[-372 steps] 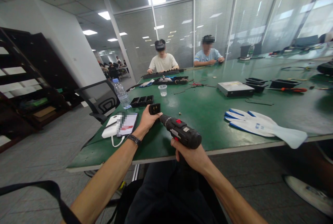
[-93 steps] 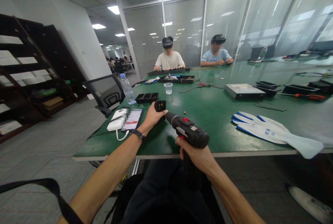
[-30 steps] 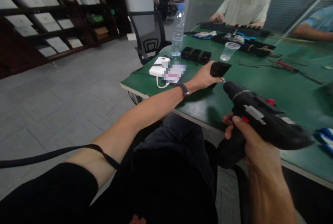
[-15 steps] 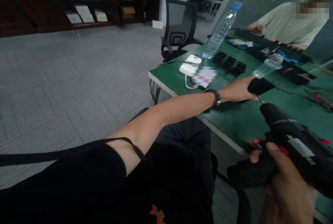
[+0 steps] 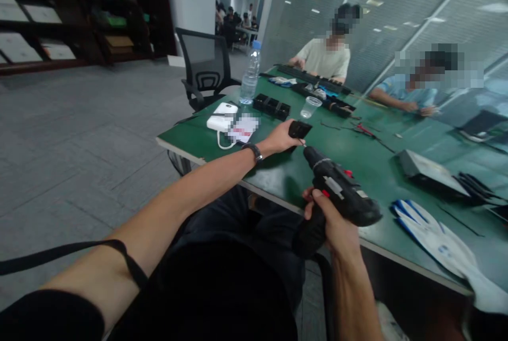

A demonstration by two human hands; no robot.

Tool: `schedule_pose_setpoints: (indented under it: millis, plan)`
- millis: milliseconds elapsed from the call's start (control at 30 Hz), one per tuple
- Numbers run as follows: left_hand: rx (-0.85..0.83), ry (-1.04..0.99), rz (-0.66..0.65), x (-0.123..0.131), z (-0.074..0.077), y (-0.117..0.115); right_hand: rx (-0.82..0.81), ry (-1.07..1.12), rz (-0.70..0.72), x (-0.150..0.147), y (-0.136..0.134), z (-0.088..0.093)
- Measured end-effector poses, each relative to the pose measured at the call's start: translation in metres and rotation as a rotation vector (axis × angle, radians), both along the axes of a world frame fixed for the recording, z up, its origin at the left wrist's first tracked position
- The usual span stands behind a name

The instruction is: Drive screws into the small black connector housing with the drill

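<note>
My right hand is wrapped round the grip of a black cordless drill with red switches. The drill points up and to the left, over the table's near edge. At its nose a thin bit reaches the small black part that my left hand holds against the green tabletop. Whether the bit touches the part, I cannot tell. My left fingers are closed round the part and partly hidden behind it. Just beyond them lies a row of black box-shaped parts, with a clear plastic cup to its right.
A water bottle, a white power bank and a printed card are on the left of the green table. Pliers, a metal box and white-blue gloves lie right. Two people sit across.
The view has swung right and tilted up, bringing the gloves, the metal box and a second person into sight. Both hands keep their holds, with the drill still close to the black part.
</note>
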State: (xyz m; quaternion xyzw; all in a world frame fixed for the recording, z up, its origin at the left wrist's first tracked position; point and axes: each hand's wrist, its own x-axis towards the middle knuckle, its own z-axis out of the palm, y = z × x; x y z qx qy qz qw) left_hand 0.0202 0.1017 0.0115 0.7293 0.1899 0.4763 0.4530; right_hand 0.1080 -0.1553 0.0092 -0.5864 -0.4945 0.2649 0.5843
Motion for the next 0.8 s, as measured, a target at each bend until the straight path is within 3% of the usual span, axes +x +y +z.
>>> schedule_pose_setpoints:
  millis: [500, 800]
  plan:
    - [-0.021, 0.233, 0.173, -0.013, 0.023, -0.016, -0.048, 0.109, 0.049, -0.013, 0.002, 0.015]
    - [0.002, 0.355, 0.175, -0.018, 0.026, -0.017, -0.035, 0.109, 0.089, -0.011, 0.005, 0.015]
